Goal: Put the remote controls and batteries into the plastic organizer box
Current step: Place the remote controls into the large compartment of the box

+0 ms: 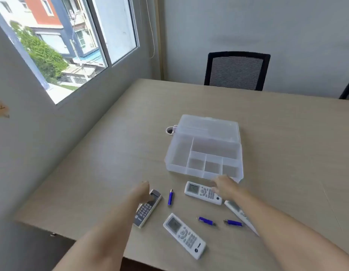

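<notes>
A clear plastic organizer box (178, 153) lies open on the table, its compartments empty and its lid tipped back. In front of it lie several remotes and three blue batteries. My left hand (143, 189) rests on the top end of a grey remote (147, 210). My right hand (225, 187) touches the right part of a white remote (197, 190), fingers spread. A second white remote (184, 235) lies nearest me. Another remote (238, 211) is partly hidden under my right forearm. The batteries lie at the centre (170, 197), lower middle (205, 221) and right (233, 222).
The beige table (286, 153) fills the view, its left edge near the wall under a window. A small white ring-shaped object (170, 130) sits at the box's back left corner. A black mesh chair (236, 71) stands at the far side.
</notes>
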### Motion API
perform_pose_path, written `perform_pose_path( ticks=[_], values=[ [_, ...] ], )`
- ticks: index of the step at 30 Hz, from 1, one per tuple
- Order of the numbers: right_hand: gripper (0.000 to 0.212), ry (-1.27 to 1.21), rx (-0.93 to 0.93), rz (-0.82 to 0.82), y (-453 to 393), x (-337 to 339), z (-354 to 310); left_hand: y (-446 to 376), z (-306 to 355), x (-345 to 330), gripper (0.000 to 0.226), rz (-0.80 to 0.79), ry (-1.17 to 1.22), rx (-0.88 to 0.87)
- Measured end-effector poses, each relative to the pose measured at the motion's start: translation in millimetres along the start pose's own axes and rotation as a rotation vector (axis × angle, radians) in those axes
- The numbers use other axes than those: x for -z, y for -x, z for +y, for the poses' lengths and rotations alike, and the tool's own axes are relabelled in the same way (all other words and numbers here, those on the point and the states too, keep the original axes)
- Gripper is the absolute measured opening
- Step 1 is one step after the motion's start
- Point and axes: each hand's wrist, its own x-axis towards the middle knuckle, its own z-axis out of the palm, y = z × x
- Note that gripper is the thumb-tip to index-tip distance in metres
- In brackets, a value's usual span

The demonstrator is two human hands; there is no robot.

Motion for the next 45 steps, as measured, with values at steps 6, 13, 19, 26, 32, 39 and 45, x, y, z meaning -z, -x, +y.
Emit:
perform_pose_path(
  ticks=[6, 13, 19, 26, 32, 39, 45],
  values=[
    [0.023, 0.199, 0.033, -0.059, -13, -45, 9, 0, -15, -51, 0.046, 0.013, -0.025, 0.133],
    [0.052, 0.379, 0.016, 0.042, -34, -73, 14, -13, -14, -51, 0.041, 0.101, 0.390, 0.189],
    [0.050, -0.172, 0.036, -0.017, -20, -54, 12, -50, 35, 19, 0.036, 0.260, 0.895, -0.029],
    [0.053, -0.763, -0.083, 0.127, -11, 49, 36, -123, 111, 66, 0.010, 0.195, 0.957, -0.110],
    [0.043, -0.847, -0.210, 0.197, -97, 91, 90, -161, 121, 47, 0.027, 0.133, 0.854, -0.009],
    [0.027, -0.772, -0.240, 0.163, -166, 77, 91, -154, 136, 40, 0.038, 0.066, 0.463, -0.043],
    [0.020, -0.704, -0.293, 0.064, -191, 43, 86, -125, 126, 25, 0.080, 0.069, 0.032, -0.181]
  ],
)
